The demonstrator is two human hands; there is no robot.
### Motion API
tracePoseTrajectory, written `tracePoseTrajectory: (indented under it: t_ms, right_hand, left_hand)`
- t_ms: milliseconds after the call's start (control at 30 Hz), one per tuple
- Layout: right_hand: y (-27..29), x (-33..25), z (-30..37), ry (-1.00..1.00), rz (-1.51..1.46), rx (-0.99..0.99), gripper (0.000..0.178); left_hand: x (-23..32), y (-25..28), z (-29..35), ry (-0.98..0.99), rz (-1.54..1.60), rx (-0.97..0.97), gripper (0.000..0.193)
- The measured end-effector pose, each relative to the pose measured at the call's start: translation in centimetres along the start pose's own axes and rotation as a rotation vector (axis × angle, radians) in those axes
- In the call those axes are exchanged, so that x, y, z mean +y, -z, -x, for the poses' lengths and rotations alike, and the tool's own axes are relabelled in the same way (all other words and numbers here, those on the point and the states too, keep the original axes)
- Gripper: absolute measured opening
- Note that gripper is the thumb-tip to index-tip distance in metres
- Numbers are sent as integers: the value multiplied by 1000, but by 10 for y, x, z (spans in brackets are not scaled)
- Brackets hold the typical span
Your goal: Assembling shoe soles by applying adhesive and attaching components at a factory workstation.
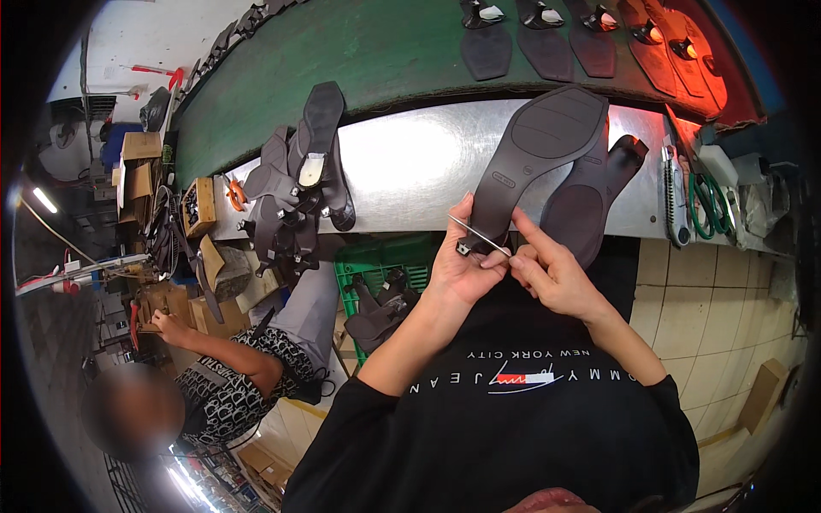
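Observation:
My left hand is closed around the heel end of a black shoe sole, which is tilted with its broad toe part over the metal bench top. A small shiny piece shows at the heel, beside my left fingers. My right hand pinches one end of a thin metal rod. The rod crosses in front of the sole's narrow end to my left hand. Its right tip is hidden by my fingers. More black soles lie just behind and to the right of the held one.
A pile of black soles with heels covers the bench's left part, near orange-handled pliers. Right are a utility knife and green-handled scissors. Sandals stand on the green belt. A green crate sits below; a co-worker is at left.

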State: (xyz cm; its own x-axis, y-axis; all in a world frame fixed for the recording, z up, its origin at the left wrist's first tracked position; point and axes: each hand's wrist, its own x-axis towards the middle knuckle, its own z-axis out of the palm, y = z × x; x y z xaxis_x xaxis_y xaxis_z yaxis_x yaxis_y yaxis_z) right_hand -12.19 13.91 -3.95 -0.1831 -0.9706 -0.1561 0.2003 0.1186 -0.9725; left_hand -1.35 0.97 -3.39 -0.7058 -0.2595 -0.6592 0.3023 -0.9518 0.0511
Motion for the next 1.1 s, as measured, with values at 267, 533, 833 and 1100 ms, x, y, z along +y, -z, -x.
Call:
tracePoseTrajectory:
  t_ms: [267, 533, 833, 1100]
  right_hand:
    - [-2, -1, -3, 317, 218, 205, 37]
    - [14, -12, -3, -122, -518, -16, 40]
    - [-13, -17, 1, -191, -485, 6, 53]
    - [12, -25, -3, -132, -603, -58, 31]
  left_hand:
    - [0, 8, 5, 47, 1, -136, 21]
    - [-1, 3, 9, -223, -267, -31, 30]
    - [-6, -7, -1, -1017, -777, 51, 67]
    - [9, -12, 3, -941, -743, 122, 76]
